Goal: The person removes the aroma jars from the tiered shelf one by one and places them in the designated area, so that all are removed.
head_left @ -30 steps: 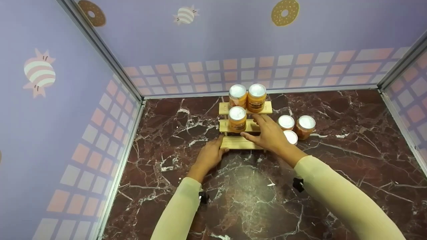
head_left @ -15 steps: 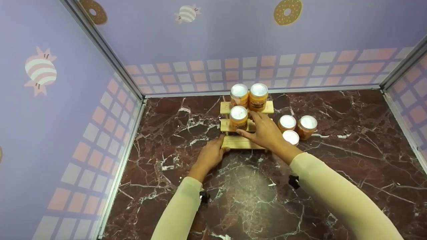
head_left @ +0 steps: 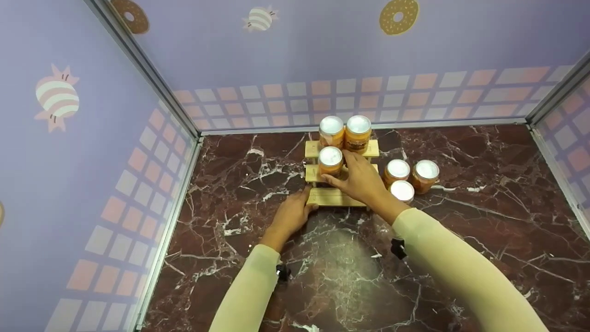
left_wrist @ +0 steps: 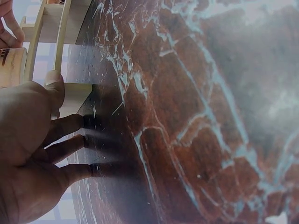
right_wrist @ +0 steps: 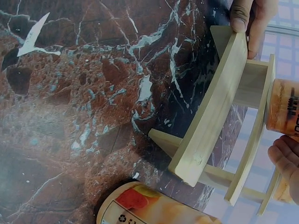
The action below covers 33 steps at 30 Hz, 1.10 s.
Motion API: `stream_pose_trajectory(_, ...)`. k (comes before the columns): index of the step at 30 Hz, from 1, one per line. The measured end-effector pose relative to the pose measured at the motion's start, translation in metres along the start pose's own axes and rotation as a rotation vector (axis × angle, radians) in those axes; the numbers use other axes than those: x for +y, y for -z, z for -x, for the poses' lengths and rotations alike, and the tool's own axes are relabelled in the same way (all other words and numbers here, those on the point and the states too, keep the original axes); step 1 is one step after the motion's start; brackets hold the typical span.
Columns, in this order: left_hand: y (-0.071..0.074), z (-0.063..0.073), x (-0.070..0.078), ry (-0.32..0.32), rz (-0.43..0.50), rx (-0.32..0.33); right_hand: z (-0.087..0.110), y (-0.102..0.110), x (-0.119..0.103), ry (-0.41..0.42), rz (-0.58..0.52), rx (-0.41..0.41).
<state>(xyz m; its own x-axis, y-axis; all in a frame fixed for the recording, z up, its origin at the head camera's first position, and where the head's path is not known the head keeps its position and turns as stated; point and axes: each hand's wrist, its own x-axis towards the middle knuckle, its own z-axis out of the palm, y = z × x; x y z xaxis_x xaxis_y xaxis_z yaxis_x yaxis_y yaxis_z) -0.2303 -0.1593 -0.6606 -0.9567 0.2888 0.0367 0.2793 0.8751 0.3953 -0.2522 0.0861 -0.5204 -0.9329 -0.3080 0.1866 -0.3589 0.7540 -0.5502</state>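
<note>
A three-step wooden stand [head_left: 336,197] holds several orange cans with silvery-white lids. Two of them, a left can [head_left: 331,131] and a right can [head_left: 358,133], stand side by side on the top step. On the middle step, toward its left, is one more can [head_left: 330,162]. My right hand [head_left: 362,180] holds that can from its right side, thumb in front and index finger behind. My left hand [head_left: 291,212] grips the left end of the bottom step. In the left wrist view its thumb [left_wrist: 54,88] lies on the board while the other fingertips touch the table.
Right of the stand, three more cans stand on the dark marbled table [head_left: 484,230]: a rear can [head_left: 397,171], a right can [head_left: 425,176] and a front can [head_left: 402,191]. Patterned wall panels [head_left: 295,50] enclose the back and sides.
My right hand has moved left along the middle step, closing round the can there. The left hand stays on the stand, and the cans keep their places.
</note>
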Motion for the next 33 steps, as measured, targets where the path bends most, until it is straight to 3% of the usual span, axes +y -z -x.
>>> stream_pose_trajectory(6,-0.001,0.000,-0.002,-0.010,-0.005,0.008,-0.004,-0.001,-0.004,-0.018,-0.006,0.013)
stream_pose_trajectory(7,-0.008,-0.003,-0.009,-0.009,-0.026,0.014,-0.004,-0.001,-0.004,-0.019,-0.008,0.017)
stream_pose_trajectory(9,-0.010,-0.004,-0.010,-0.004,-0.060,0.002,-0.006,-0.002,-0.004,-0.023,-0.014,0.022)
stream_pose_trajectory(17,-0.010,-0.003,-0.008,0.002,-0.045,0.010,-0.008,-0.003,-0.004,-0.049,-0.026,0.013)
stream_pose_trajectory(33,-0.010,-0.002,-0.008,-0.021,-0.046,0.017,-0.011,-0.005,-0.006,-0.011,-0.054,0.033)
